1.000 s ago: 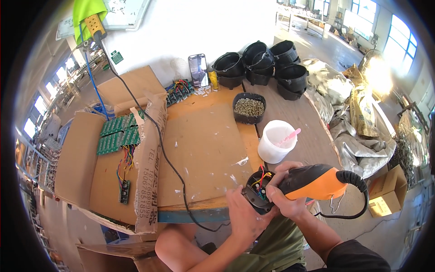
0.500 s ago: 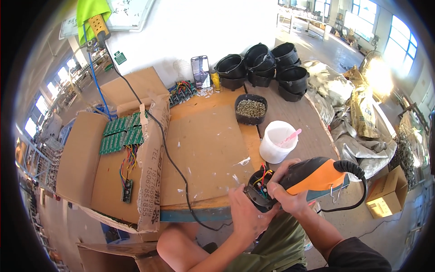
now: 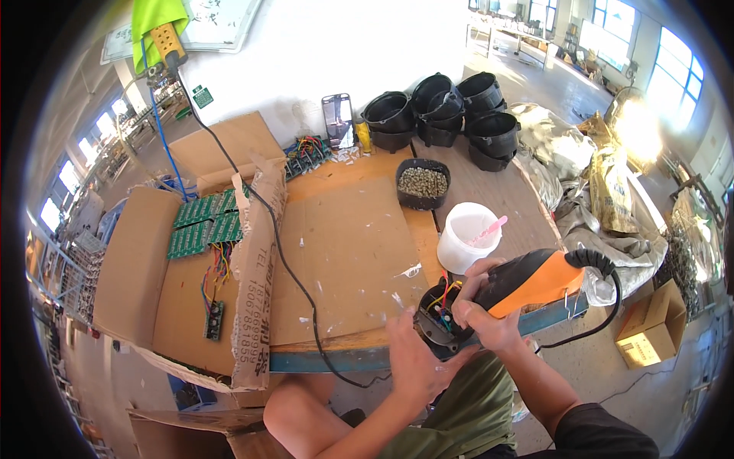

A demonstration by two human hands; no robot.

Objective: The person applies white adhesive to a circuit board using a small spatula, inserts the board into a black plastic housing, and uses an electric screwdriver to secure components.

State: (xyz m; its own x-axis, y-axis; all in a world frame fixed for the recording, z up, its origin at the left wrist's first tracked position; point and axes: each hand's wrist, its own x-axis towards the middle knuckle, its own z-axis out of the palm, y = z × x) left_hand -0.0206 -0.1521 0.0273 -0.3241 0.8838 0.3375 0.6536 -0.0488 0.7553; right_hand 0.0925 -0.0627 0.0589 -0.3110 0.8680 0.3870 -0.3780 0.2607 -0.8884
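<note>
My right hand (image 3: 489,320) is wrapped round an orange and black corded power tool (image 3: 539,287), whose front end points left and down at a round black housing (image 3: 433,330). Red, yellow and blue wires (image 3: 447,294) stick up inside the housing. My left hand (image 3: 417,359) cradles the housing from the near left side, fingers along its left and thumb along its near edge. The tool's tip is hidden behind my right hand and the housing. Close beyond the tool stands a white tub (image 3: 451,249) holding a pink stick (image 3: 493,228).
A black bowl of small metal parts (image 3: 422,183) and stacked black housings (image 3: 388,115) stand farther back. At left, a cardboard box (image 3: 256,306) holds green circuit boards (image 3: 191,237). A black cable (image 3: 290,268) crosses the cardboard sheet (image 3: 344,252). Sacks (image 3: 612,191) lie at right.
The tool and my right hand have shifted slightly up, with the tool's rear end lifted a little. My left fingers have spread slightly around the housing.
</note>
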